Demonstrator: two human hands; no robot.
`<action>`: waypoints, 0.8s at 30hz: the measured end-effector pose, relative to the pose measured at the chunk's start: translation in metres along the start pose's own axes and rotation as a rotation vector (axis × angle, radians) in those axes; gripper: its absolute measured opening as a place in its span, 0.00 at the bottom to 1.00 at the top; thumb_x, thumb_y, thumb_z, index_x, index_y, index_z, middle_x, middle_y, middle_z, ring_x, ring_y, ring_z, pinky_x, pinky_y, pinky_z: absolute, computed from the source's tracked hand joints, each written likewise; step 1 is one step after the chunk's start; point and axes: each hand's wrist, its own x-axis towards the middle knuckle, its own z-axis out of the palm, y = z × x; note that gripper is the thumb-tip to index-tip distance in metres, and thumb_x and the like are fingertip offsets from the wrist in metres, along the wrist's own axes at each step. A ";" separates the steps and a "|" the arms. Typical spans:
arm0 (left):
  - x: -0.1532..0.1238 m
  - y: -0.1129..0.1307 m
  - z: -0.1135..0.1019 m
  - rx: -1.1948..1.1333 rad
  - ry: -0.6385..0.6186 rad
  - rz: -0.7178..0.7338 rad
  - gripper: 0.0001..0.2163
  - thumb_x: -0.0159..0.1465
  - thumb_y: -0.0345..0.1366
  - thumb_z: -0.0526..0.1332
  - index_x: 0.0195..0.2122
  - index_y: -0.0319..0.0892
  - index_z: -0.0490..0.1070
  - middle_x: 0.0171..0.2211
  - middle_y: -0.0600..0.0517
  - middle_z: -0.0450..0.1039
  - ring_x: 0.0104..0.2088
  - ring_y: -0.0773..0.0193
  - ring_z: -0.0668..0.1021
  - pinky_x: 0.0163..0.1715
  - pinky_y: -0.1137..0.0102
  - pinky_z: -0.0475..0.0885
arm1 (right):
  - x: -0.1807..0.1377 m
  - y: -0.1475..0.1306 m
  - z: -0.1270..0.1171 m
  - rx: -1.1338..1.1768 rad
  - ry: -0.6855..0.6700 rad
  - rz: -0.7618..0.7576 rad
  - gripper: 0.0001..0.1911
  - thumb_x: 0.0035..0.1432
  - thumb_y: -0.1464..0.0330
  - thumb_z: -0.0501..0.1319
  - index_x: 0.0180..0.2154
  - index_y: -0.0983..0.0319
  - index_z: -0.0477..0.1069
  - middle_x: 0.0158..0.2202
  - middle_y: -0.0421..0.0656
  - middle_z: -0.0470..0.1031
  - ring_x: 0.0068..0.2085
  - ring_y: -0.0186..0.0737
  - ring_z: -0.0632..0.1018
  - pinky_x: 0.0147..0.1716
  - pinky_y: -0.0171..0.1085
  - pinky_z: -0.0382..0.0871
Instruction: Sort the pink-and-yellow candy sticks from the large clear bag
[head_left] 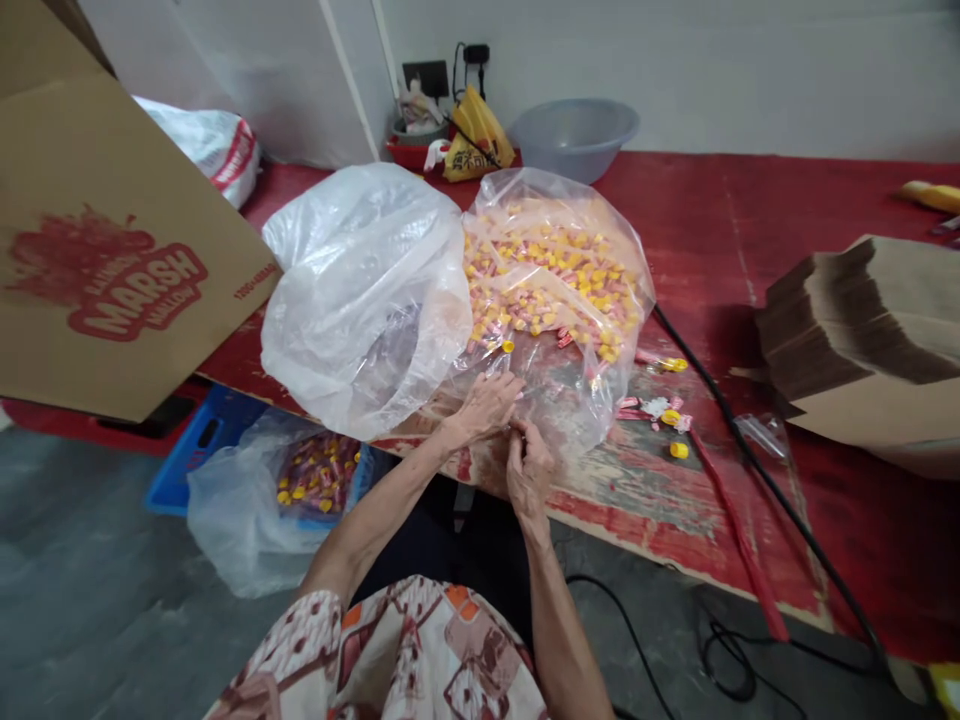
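My left hand (489, 408) lies at the table's front edge, its fingers stretched out over the near part of a clear plastic bag (585, 400). Close beside it, my right hand (531, 465) is curled with thumb and forefinger together at the bag's near edge; what they pinch is hidden. Inside this bag are many small pink tubes with yellow caps (555, 270), heaped toward the back. To the left, a whitish, puffed-up plastic bag (360, 270) touches it. Loose yellow caps (679, 450) and pink pieces lie to the right.
A cardboard box (112, 260) leans in at left, above a blue crate (180, 470) holding more capped tubes. A black cable (742, 440) crosses the red table (697, 230). Stacked brown paper bags (870, 330) stand at right, a plastic basin (574, 135) at the back.
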 end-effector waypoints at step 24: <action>-0.019 0.006 0.006 -0.321 0.131 -0.111 0.15 0.73 0.33 0.62 0.60 0.46 0.73 0.48 0.49 0.81 0.48 0.58 0.84 0.49 0.66 0.80 | 0.000 -0.002 -0.001 0.005 0.055 0.004 0.17 0.74 0.62 0.53 0.48 0.60 0.80 0.44 0.48 0.86 0.43 0.45 0.83 0.47 0.41 0.78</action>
